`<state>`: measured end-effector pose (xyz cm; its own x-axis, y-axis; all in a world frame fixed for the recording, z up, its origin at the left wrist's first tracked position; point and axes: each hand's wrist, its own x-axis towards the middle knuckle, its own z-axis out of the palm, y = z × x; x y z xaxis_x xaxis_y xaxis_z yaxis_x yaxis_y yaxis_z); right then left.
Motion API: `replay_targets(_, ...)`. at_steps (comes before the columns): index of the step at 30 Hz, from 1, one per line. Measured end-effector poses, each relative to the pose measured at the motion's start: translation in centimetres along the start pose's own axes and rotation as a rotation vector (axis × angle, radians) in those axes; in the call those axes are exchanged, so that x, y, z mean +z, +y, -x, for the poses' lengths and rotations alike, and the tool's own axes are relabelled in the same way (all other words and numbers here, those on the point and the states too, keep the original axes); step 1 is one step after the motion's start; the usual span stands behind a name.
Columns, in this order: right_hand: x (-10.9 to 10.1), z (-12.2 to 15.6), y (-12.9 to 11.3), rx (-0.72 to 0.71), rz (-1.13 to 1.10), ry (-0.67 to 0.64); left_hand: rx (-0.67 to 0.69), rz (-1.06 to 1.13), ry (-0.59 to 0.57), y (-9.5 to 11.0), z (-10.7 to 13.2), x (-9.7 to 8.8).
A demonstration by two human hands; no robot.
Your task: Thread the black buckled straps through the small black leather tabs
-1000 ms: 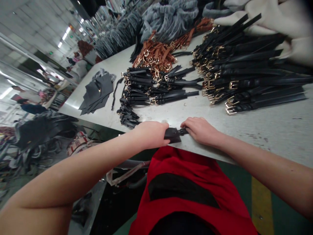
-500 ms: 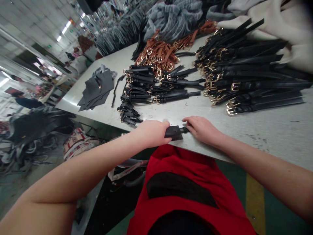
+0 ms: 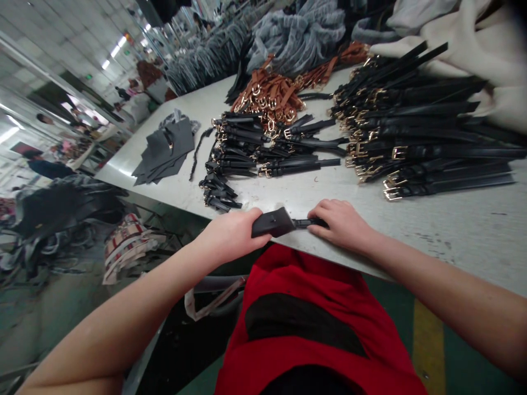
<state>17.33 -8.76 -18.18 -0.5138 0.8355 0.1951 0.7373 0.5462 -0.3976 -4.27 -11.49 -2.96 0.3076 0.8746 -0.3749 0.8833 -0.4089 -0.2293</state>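
At the table's near edge, my left hand is closed, thumb on top, around one end of a flat black leather piece. A narrow black leather strap meets the right end of that piece; whether the two are joined I cannot tell. My right hand has its fingers closed on the strap and rests close to the tabletop. A dark end of the strap shows under its fingers.
On the white table lie small black buckle straps, brown buckle straps and longer black buckle straps. Dark flat sheets sit at the left. Grey fuzzy material and cream material are piled behind.
My left hand has moved left with the leather piece, which is now tilted. More of the strap shows between my hands. My right hand has stayed nearly in place.
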Motion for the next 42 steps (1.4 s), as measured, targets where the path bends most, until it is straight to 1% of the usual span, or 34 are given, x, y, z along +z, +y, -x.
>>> replay_targets(4, 0.0, 0.7, -1.0, -0.018, 0.044, 0.031, -0.006, 0.057, -0.012, -0.1, 1.4, 0.8)
replay_targets(7, 0.2, 1.4, -1.7, -0.018, -0.016, 0.034, 0.002, 0.097, -0.016, -0.1, 1.9, 1.1)
replay_targets(11, 0.5, 1.5, -2.0, 0.028, -0.086, 0.024, 0.014, 0.137, -0.035, -0.2, 2.2, 1.4)
replay_targets(14, 0.6, 1.0, -1.9, 0.048, -0.078, 0.003, 0.006, 0.155, -0.049, -0.3, 2.3, 1.6)
replay_targets(19, 0.7, 0.7, -1.3, -0.018, -0.13, -0.031, -0.007, 0.185, -0.074, -0.7, 2.7, 1.9)
replay_targets(21, 0.7, 0.7, -1.3, -0.009, -0.135, -0.034, -0.006, 0.184, -0.071, -0.8, 2.7, 2.0)
replay_targets(25, 0.5, 0.7, -1.5, 0.034, -0.139, -0.036, 0.03, 0.174, -0.061, -0.7, 2.6, 2.2)
replay_targets(29, 0.4, 0.7, -1.4, -0.005, -0.185, -0.054, 0.056, 0.157, -0.05, -0.7, 2.5, 2.4)
replay_targets(33, 0.4, 0.8, -1.3, 0.021, -0.176, -0.044, 0.064, 0.136, -0.047, -0.5, 2.4, 2.4)
replay_targets(38, 0.2, 1.0, -1.0, -0.034, -0.216, -0.03, 0.101, 0.103, -0.073, 0.1, 2.1, 2.4)
replay_targets(40, 0.1, 1.1, -0.7, -0.01, -0.228, -0.001, 0.118, 0.08, -0.083, 0.3, 1.9, 2.2)
replay_targets(42, 0.1, 1.2, -0.4, 0.036, -0.182, 0.033, 0.115, 0.053, -0.085, 0.8, 1.7, 1.8)
